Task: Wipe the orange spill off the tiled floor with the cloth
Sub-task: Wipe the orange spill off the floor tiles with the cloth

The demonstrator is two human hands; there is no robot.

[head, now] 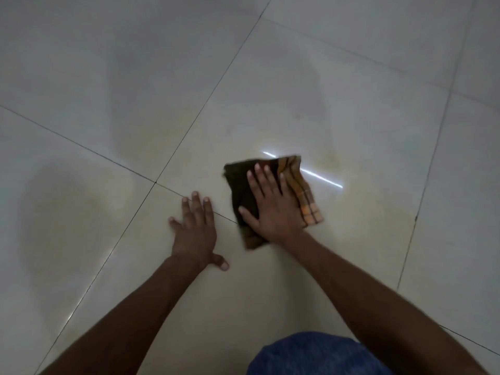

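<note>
The left hand (196, 231) lies flat and spread on the tiled floor (108, 77), holding nothing, most likely as a prop for the person's weight. To its right, the right hand (273, 209) presses straight-fingered on a folded brown-and-orange checked cloth (239, 185), using palm weight rather than a clasp, which suits sliding it. A faint orange spill (331, 159) tints the tile just beyond the cloth's far right corner, ahead of the fingertips.
</note>
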